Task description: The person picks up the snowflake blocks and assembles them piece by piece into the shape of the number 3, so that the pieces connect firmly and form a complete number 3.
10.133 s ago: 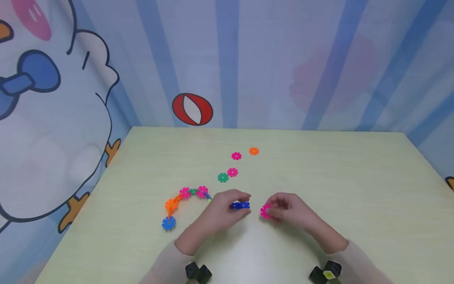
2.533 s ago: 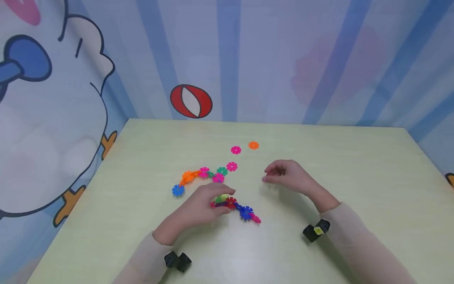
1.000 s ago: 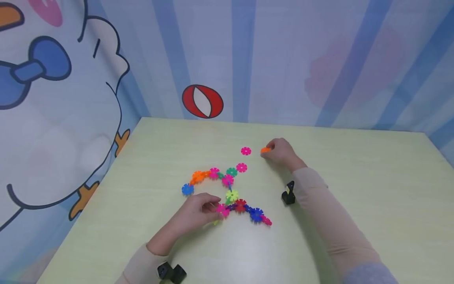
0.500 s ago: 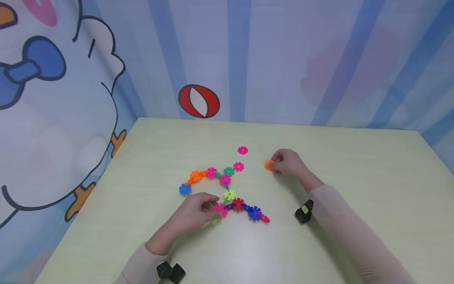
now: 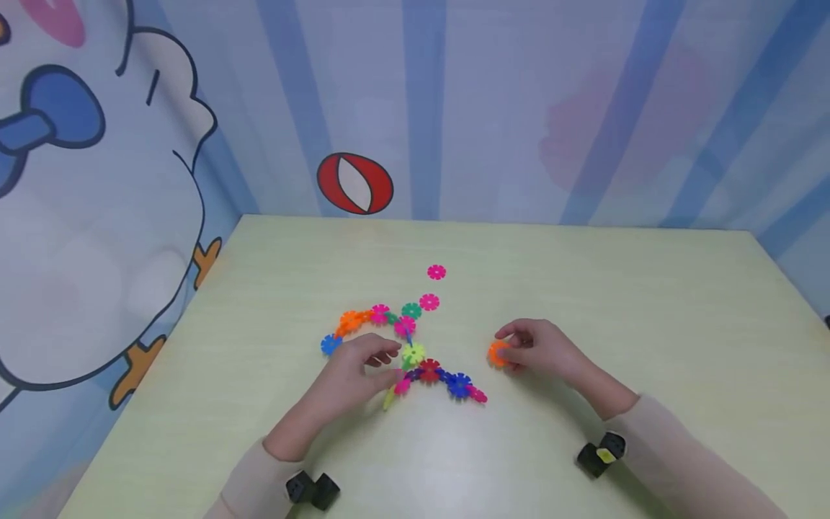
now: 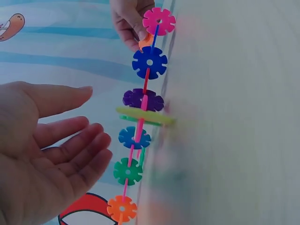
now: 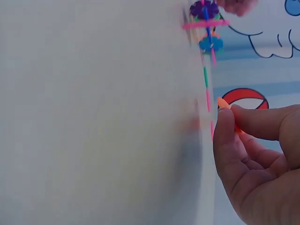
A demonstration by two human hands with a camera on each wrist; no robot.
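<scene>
In the head view a chain of interlocked snowflake discs, blue, orange, pink, green, yellow, red, winds across the table. A dark blue disc [image 5: 460, 386] and a pink disc [image 5: 478, 394] form its right end. My right hand [image 5: 541, 351] pinches a loose orange snowflake disc [image 5: 498, 354] between thumb and index finger, to the right of that end; the right wrist view shows the disc [image 7: 223, 103] edge-on. My left hand [image 5: 353, 375] hovers beside the chain's middle, near a yellow disc [image 5: 413, 354]. In the left wrist view its fingers [image 6: 70, 140] are relaxed, with nothing between them.
Behind the chain lie a loose green disc [image 5: 411, 311], touching or close to a pink disc [image 5: 429, 302], and a farther pink disc [image 5: 437, 272]. The pale table [image 5: 622, 303] ends at a striped cartoon backdrop [image 5: 486, 115].
The pink disc held earlier now sits at the chain's right end. My right hand has picked up the orange disc from the back and brought it nearer. My left hand has let go of the chain.
</scene>
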